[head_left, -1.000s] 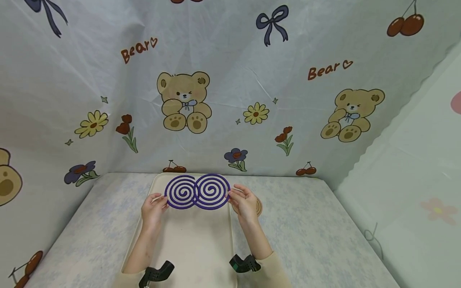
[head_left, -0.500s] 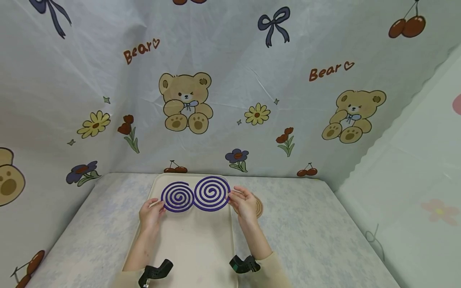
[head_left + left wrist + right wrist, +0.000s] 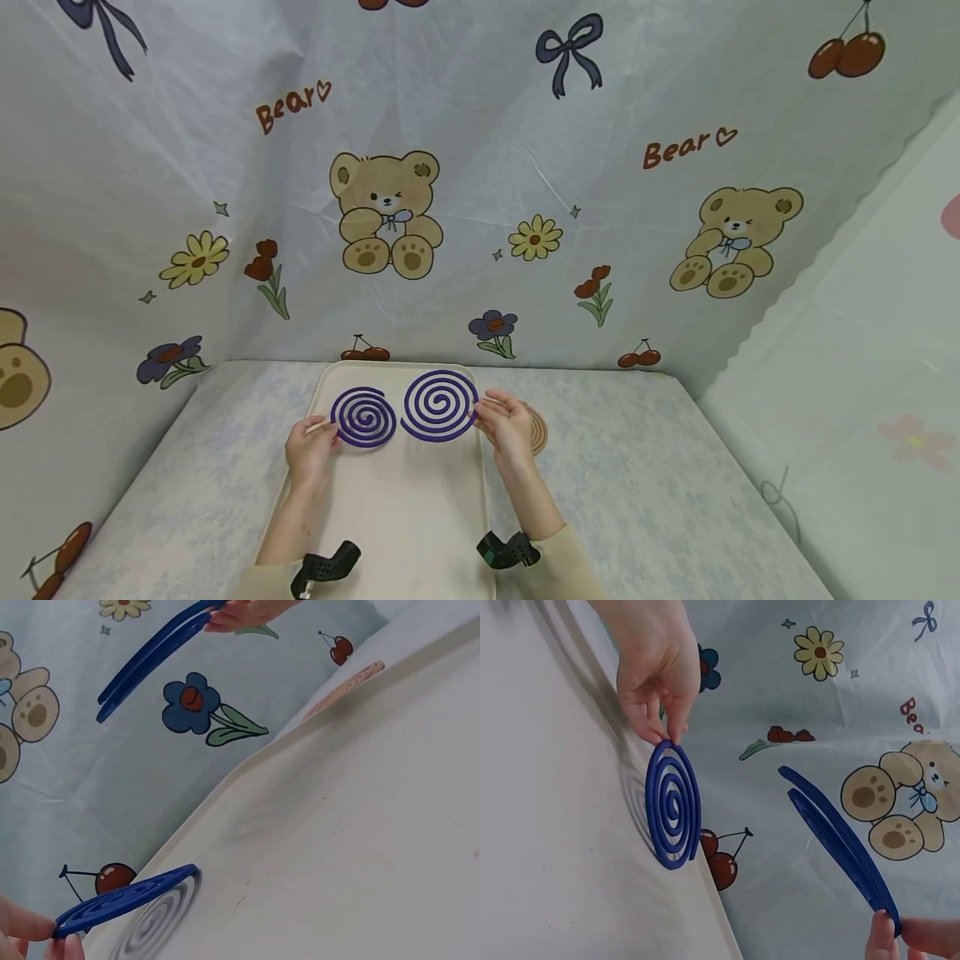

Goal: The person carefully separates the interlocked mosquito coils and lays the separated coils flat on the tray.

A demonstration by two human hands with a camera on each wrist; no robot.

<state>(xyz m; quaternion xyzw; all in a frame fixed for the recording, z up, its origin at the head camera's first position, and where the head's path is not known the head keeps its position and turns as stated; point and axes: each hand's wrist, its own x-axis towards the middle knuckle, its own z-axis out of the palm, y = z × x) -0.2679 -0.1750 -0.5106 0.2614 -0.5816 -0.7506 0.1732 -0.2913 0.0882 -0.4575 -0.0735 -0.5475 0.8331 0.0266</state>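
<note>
I see left grip (image 3: 309, 454) pinched on first coil (image 3: 366, 417), right grip (image 3: 508, 427) on second coil (image 3: 440, 405), both inward of grips, over tray (image 3: 408, 508). I judge coils light, stiff, brittle; take outer ring, gently.

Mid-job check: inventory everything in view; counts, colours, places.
Table: 1, pale grey, lower half
Tray: 1, cream, on table
Left spiral: 1, purple, above tray
Right spiral: 1, purple, above tray
Coil: at least 1, tan, right of tray
Printed backdrop: 1, pale grey, behind table
Sheet: 1, white, far right
Thin loop: 1, grey, right
Wrist cameras: 2, black, wrists
Sleeves: 2, beige, bottom edge
Left hand: 1, bare, pinching left spiral
Right hand: 1, bare, pinching right spiral
</note>
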